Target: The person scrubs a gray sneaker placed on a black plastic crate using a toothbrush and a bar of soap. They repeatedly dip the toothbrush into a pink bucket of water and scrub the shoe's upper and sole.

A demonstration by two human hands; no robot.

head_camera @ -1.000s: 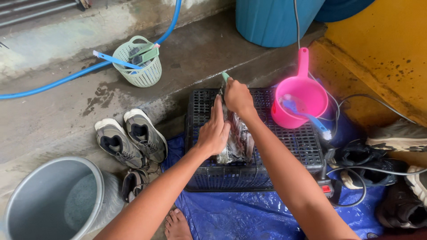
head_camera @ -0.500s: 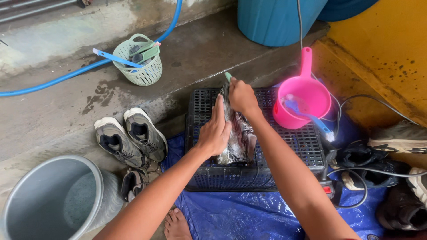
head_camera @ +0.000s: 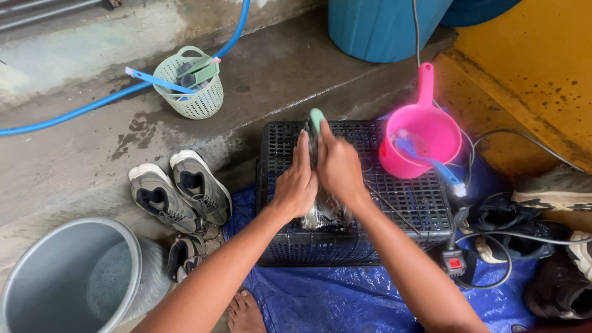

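Two hands at work: a wet shoe (head_camera: 324, 213) is pressed flat on the black crate (head_camera: 407, 203) mid-top by the left hand (head_camera: 296, 185), fingers extended; a green brush (head_camera: 316, 117) is gripped by the right hand (head_camera: 338, 169). Shoe judged soft, slippery, best held by the sides

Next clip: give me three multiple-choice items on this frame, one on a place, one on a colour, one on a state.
1. Where does the shoe being scrubbed rest?
A. in the grey bucket
B. on the black crate
C. in the green basket

2. What colour is the water dipper?
A. pink
B. yellow
C. white

3. How is the shoe handled?
A. untouched
B. one hand only
C. left hand steadies, right hand scrubs with a brush

Answers: 1 B, it sits on the black crate. 2 A, bowl and handle are pink. 3 C, both hands press on it, and a green brush tip shows above the right fingers.
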